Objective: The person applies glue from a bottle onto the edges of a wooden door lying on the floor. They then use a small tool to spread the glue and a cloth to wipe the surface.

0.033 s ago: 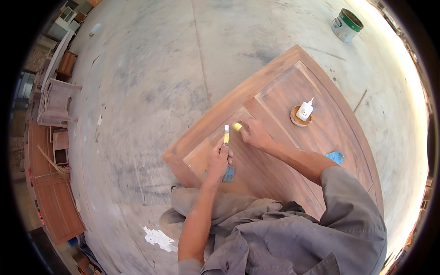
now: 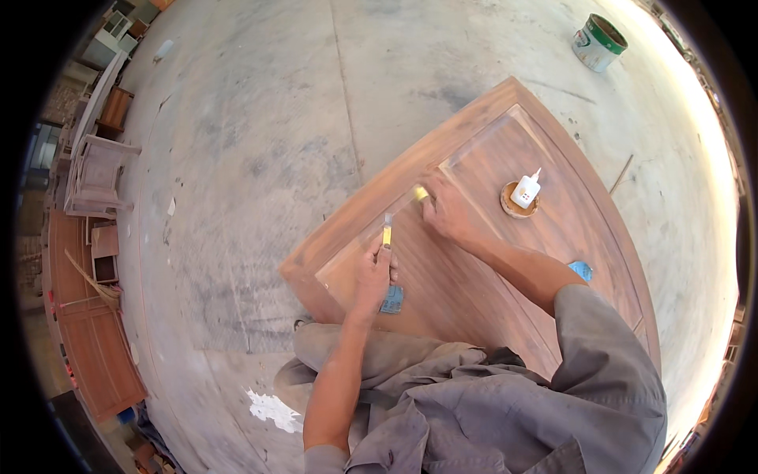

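Observation:
A large reddish-brown wooden panel point(image 2: 493, 118) with a raised frame lies in front of me. My left hand point(image 2: 374, 275) is closed around a yellow-handled tool with a flat metal blade point(image 2: 387, 235), its blade pointing away from me. In my right hand point(image 2: 448, 212), fingers closed, is a small yellow piece point(image 2: 422, 193), held at the frame's inner edge; most of it is hidden and its kind is unclear. Beneath my left hand lies a blue sandpaper piece point(image 2: 392, 300). A white glue bottle point(image 2: 526, 191) rests in a round shallow dish point(image 2: 515, 209) on the panel.
Another blue piece point(image 2: 582, 270) lies partly behind my right arm. A white and green bucket point(image 2: 598, 46) stands on the concrete floor point(image 2: 260, 118) at the far right. Wooden furniture point(image 2: 99, 178) lines the left side. White scraps point(image 2: 274, 411) lie near my leg.
My right hand has slid away from me and slightly right along the frame's inner edge with the yellow piece. The left hand and its tool have shifted slightly left.

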Tool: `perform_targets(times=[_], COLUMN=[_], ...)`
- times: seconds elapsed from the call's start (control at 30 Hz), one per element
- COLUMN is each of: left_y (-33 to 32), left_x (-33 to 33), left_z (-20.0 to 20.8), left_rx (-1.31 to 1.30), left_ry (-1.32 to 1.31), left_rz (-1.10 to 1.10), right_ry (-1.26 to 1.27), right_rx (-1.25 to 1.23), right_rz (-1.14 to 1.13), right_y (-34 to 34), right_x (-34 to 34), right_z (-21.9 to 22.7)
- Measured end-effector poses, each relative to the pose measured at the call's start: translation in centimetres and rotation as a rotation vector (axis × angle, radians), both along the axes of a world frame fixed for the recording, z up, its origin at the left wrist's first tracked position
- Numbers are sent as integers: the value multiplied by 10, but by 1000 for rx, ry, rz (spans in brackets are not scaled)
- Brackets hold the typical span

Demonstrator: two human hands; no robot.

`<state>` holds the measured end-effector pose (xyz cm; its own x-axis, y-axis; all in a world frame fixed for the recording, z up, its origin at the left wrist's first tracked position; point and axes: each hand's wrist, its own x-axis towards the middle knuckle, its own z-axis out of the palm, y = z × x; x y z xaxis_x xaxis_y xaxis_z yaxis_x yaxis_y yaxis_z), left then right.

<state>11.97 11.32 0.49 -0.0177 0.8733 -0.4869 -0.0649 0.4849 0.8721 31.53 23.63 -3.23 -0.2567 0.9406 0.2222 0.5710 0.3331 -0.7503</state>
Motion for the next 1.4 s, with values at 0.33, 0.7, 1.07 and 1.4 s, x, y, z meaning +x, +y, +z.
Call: perform_targets(times=[0.33, 0.7, 1.07, 1.4], left_y=[53, 123, 131, 131], left_x=[-9, 1, 8, 15], left_z=[-25, -77, -90, -88], left_rx=[361, 780, 825, 788], left_ry=[1034, 1144, 1241, 1245], left_rz=[-241, -372, -418, -421], right_ry=[-589, -665, -674, -647], right_rx=[8, -40, -52, -50], right_rz=[-666, -608, -586, -579], right_y=[86, 87, 91, 94], right_x=[60, 55, 56, 56], right_z=[-99, -89, -91, -88])
